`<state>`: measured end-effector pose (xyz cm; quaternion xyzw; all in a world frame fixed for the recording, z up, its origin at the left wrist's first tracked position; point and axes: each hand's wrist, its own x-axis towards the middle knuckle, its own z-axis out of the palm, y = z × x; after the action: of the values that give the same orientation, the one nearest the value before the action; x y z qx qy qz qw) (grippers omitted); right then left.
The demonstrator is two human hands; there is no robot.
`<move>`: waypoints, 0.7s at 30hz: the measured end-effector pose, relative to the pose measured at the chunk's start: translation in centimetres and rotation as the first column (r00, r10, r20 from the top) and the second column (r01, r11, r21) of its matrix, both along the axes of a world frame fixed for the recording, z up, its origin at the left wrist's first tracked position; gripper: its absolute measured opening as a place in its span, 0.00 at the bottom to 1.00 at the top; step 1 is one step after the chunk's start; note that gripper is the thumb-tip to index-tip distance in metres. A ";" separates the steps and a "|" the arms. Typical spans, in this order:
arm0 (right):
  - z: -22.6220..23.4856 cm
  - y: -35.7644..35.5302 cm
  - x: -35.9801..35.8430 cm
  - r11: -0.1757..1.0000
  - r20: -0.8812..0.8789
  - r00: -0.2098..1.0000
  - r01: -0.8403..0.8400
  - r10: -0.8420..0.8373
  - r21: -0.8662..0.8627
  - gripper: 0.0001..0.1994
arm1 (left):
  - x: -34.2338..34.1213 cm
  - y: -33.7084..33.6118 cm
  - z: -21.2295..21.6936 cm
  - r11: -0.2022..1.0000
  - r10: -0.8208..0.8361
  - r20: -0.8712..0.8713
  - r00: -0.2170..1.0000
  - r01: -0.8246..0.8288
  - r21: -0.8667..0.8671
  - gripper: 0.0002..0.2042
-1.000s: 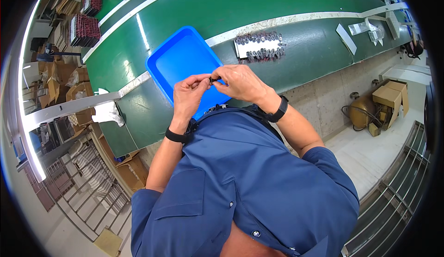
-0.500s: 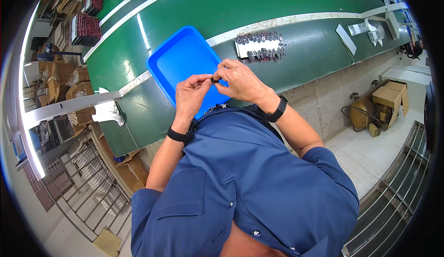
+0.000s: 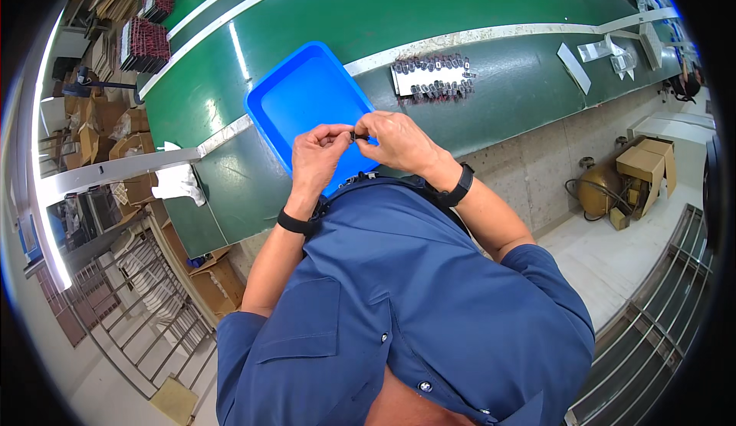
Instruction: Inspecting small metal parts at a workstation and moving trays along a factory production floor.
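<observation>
Between my fingertips is a small dark part, too small to name more exactly. My left hand pinches it from the left with thumb and forefinger. From the other side my right hand has its thumb and fingers closed on it as well. Both hands are over the near edge of a blue plastic tray, whose visible floor is bare. To the right of the tray, a white board carries rows of small dark and clear components with reddish leads along its two long sides.
The tray rests on a green workbench beside a green conveyor belt with a pale rail. Stacked boards stand far left, near cardboard boxes. A white cloth lies at the left. A brown tank sits on the floor at right.
My right hand's fingers have dropped slightly and drawn closer around the small dark part. My left hand keeps its pinch in nearly the same place.
</observation>
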<state>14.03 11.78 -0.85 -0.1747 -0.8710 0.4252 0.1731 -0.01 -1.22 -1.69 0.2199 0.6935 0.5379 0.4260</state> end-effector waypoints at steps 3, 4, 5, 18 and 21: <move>-0.3 -0.1 0.1 0.999 0.009 1.000 0.030 -0.030 -0.027 0.06 | 0.1 0.0 0.1 1.000 0.015 0.044 0.999 -0.016 0.008 0.08; -0.3 -0.2 0.1 0.999 0.010 0.999 0.038 -0.037 -0.025 0.06 | 0.1 0.0 0.1 1.000 0.015 0.050 0.999 -0.015 0.009 0.08; -0.4 -0.2 0.1 0.999 0.010 0.999 0.045 -0.044 -0.024 0.06 | 0.2 0.0 0.1 1.000 0.015 0.059 0.998 -0.016 0.016 0.08; 0.7 0.1 0.4 0.990 0.063 0.997 0.046 -0.038 -0.131 0.08 | 0.6 0.2 0.1 1.000 0.014 0.084 0.996 -0.016 0.024 0.08; 0.5 0.0 0.4 0.991 0.059 0.997 0.051 -0.044 -0.120 0.07 | 0.8 0.2 0.2 0.999 0.022 0.087 0.996 -0.025 0.028 0.08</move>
<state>14.46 11.83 -0.33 -0.2175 -0.8436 0.4683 0.1475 0.77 -1.04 -1.53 0.1944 0.6688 0.5620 0.4461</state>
